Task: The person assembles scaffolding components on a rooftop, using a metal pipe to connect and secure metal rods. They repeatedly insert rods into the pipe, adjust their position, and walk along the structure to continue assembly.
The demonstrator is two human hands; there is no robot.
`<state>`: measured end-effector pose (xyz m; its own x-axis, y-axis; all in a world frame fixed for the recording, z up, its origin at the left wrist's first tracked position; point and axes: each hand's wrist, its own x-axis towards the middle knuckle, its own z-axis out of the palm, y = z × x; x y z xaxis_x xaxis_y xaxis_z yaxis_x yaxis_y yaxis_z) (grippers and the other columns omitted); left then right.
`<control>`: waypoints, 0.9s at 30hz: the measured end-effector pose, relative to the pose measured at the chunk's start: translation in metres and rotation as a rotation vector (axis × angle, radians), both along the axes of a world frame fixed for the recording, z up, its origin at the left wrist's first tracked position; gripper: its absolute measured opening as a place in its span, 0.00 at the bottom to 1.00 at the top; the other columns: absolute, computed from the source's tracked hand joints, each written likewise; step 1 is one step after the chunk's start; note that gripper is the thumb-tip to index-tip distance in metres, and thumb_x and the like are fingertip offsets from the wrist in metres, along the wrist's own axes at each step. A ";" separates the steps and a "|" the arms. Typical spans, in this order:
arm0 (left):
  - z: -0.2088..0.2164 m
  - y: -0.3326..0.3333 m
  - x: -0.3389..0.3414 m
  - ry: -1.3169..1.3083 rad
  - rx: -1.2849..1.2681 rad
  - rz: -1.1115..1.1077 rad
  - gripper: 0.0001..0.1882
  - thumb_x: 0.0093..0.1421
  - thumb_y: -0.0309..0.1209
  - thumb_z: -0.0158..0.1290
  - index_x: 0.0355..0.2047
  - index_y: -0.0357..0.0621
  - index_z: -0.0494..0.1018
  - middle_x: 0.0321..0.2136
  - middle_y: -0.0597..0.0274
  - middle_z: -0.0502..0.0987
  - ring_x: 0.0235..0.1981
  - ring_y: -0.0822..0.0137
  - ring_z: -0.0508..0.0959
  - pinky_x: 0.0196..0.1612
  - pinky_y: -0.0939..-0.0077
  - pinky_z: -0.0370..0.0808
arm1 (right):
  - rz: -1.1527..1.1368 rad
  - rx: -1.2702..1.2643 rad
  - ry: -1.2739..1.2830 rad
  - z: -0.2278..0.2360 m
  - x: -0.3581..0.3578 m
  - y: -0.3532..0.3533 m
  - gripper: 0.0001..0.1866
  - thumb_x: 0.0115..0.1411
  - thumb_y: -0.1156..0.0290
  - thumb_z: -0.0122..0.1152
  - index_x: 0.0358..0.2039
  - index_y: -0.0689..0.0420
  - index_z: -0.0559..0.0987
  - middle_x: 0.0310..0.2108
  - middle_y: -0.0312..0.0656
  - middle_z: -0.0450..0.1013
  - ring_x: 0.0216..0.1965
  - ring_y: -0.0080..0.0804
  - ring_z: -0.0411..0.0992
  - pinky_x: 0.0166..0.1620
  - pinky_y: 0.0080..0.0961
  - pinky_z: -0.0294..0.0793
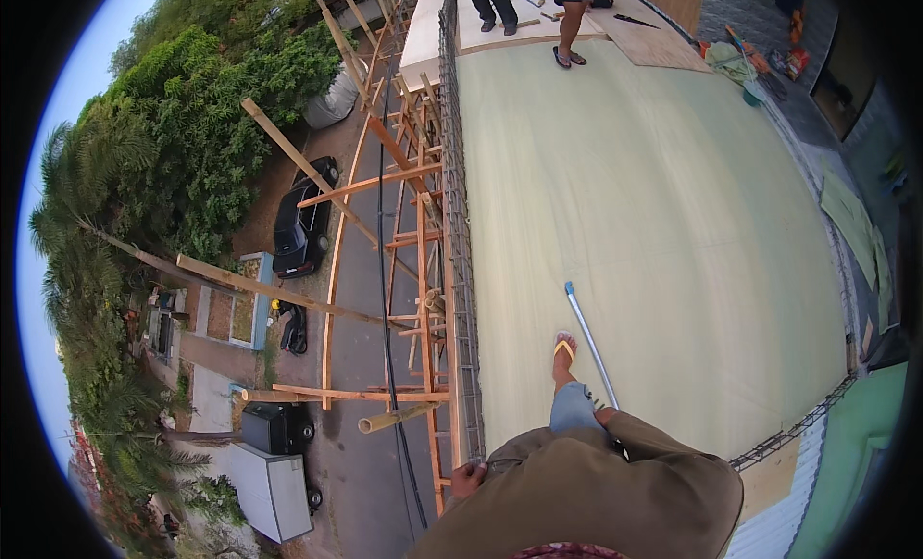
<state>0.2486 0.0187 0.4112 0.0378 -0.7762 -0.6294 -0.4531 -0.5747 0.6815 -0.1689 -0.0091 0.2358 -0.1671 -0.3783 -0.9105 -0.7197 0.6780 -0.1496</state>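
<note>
A long silver pole [590,346] with a blue end slants over the pale green sheeting [654,223], its blue tip pointing away from me. Around its near part my right hand [608,419] is closed, half hidden by my brown sleeve. My left hand [469,479] is low at the left edge, beside the near end of a long steel rebar cage [461,223]. Its fingers are curled, and what they hold, if anything, is hidden. One of my feet [564,346], in a yellow-strapped flip-flop, stands on the sheeting left of the pole.
Left of the rebar cage, the deck drops off to a road [370,347] far below, past wooden scaffolding [423,261]. Two people stand at the far end near plywood [649,42] and tools. More rebar [798,420] edges the near right; a green bucket [753,93] is far right.
</note>
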 end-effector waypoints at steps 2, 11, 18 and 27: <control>0.035 -0.071 -0.041 -0.014 -0.025 -0.086 0.20 0.60 0.43 0.59 0.27 0.35 0.77 0.18 0.60 0.75 0.24 0.73 0.71 0.30 0.67 0.70 | 0.126 0.026 0.062 0.041 -0.035 -0.064 0.30 0.60 0.46 0.57 0.51 0.60 0.78 0.54 0.57 0.73 0.58 0.52 0.70 0.61 0.43 0.68; 0.040 -0.278 -0.098 -0.069 -0.191 0.008 0.17 0.61 0.39 0.58 0.28 0.33 0.76 0.22 0.56 0.79 0.24 0.69 0.77 0.31 0.68 0.74 | 1.158 -1.268 0.018 0.303 -0.092 -0.433 0.34 0.59 0.59 0.61 0.66 0.39 0.62 0.66 0.49 0.57 0.65 0.45 0.59 0.64 0.52 0.60; -0.034 -0.328 -0.093 -0.254 0.083 -0.027 0.18 0.59 0.40 0.59 0.30 0.33 0.78 0.27 0.52 0.81 0.27 0.64 0.82 0.34 0.65 0.77 | 0.726 -1.621 0.480 0.452 -0.109 -0.670 0.41 0.59 0.60 0.61 0.71 0.38 0.53 0.70 0.50 0.50 0.70 0.50 0.50 0.64 0.68 0.51; -0.143 -0.411 -0.084 -0.404 0.362 -0.060 0.17 0.58 0.40 0.58 0.33 0.36 0.80 0.29 0.50 0.82 0.27 0.63 0.83 0.32 0.66 0.78 | 0.533 -1.723 0.043 0.415 -0.186 -0.853 0.27 0.57 0.69 0.61 0.58 0.52 0.70 0.51 0.47 0.69 0.55 0.44 0.66 0.54 0.42 0.69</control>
